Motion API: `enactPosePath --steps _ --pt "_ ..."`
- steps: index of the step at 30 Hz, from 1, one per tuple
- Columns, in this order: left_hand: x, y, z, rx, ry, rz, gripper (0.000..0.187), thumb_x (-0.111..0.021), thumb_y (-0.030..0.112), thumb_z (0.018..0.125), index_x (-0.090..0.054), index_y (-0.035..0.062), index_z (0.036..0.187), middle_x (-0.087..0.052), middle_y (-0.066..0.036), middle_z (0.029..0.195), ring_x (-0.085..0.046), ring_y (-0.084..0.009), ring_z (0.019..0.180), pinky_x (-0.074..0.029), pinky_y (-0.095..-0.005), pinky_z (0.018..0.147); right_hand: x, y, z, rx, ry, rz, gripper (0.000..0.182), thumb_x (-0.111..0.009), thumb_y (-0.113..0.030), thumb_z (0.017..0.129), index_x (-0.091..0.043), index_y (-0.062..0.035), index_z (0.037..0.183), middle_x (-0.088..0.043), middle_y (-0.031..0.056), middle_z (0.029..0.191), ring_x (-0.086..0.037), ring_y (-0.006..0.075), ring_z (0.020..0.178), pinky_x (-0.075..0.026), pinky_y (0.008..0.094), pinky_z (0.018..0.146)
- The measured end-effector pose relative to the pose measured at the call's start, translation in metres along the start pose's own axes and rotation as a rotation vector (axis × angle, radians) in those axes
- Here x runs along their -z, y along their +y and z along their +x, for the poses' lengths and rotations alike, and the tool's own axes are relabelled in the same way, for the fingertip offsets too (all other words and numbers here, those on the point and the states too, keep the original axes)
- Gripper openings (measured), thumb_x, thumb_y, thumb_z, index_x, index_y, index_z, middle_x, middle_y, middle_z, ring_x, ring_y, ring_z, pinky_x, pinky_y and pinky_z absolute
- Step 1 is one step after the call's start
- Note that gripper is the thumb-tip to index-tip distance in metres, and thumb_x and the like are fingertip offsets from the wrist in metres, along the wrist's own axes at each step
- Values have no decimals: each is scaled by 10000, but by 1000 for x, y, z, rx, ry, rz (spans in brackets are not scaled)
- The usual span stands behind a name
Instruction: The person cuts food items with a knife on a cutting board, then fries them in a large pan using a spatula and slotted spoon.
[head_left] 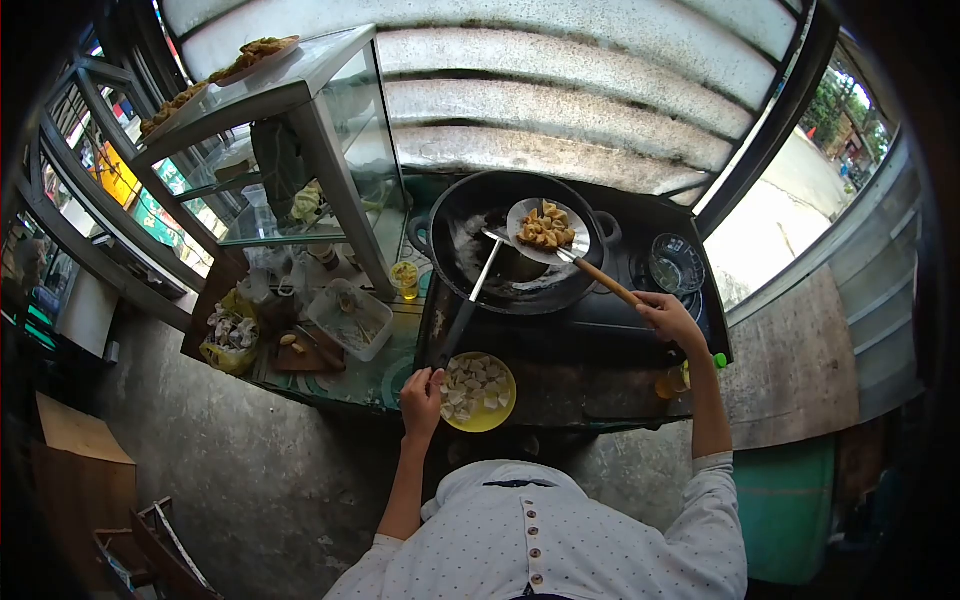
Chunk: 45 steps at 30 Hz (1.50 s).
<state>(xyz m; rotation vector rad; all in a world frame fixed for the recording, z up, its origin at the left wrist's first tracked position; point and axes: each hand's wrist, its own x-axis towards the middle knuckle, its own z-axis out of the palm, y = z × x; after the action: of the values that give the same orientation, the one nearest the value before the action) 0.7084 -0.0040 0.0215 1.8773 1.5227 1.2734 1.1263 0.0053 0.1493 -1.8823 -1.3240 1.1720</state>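
Note:
My right hand (672, 322) is closed round the wooden handle of a skimmer (540, 258). Golden-brown fried pieces (545, 228) lie heaped in its round bowl, held over a dark wok (462, 205). My left hand (422, 400) is closed at the end of the black handle of a metal spatula (485, 272), whose head rests inside the wok. Dark, shiny oil (520, 270) shows in the wok's bottom. Just right of my left hand, a yellow plate (508, 405) carries many pale, uncooked-looking pieces (470, 385).
A glass display case (350, 130) with fried food on top stands at the left. Nearby are a plastic tub (375, 335), a cutting board (305, 355), a bag (230, 335) and a cup of yellow contents (404, 280). At the right stand a glass bowl (675, 262) and a green-capped bottle (676, 380).

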Motion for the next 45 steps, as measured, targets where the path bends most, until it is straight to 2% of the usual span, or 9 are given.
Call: enactPosePath --steps 8,13,16,25,45 --pt "3 4 1 13 -12 -3 330 -512 233 895 -531 -44 717 -536 -150 649 -544 -307 598 -396 -359 546 6 -5 4 31 -53 28 392 -569 -207 869 -513 -34 1217 -416 -66 591 -365 15 460 -300 170 398" --pt "4 5 1 64 -71 -5 300 -519 231 891 -543 -36 757 -534 -132 666 -533 -305 636 -402 -380 575 3 -18 -3 31 -35 4 366 -566 -184 864 -533 -38 1198 -413 -60 567 -355 31 439 -298 189 399" --pt "3 5 2 11 -15 -14 330 -515 228 895 -524 -49 717 -528 -152 641 -538 -302 587 -392 -354 542 2 -17 -3 30 -30 -6 373 -571 -193 861 -534 -39 1198 -416 -59 566 -360 31 442 -303 191 406" --pt "3 5 2 12 -11 -12 331 -513 231 895 -523 -44 712 -523 -146 637 -533 -296 582 -390 -352 541 2 -5 5 38 -23 -40 382 -582 -228 857 -540 -66 1201 -417 -57 554 -358 33 441 -298 195 403" --pt "2 3 2 6 -11 -9 339 -520 237 894 -518 -47 709 -524 -142 636 -533 -281 573 -386 -343 533 -8 -4 1 -6 -31 -51 399 -622 -204 817 -552 -86 1191 -434 -55 547 -373 30 431 -314 187 393"
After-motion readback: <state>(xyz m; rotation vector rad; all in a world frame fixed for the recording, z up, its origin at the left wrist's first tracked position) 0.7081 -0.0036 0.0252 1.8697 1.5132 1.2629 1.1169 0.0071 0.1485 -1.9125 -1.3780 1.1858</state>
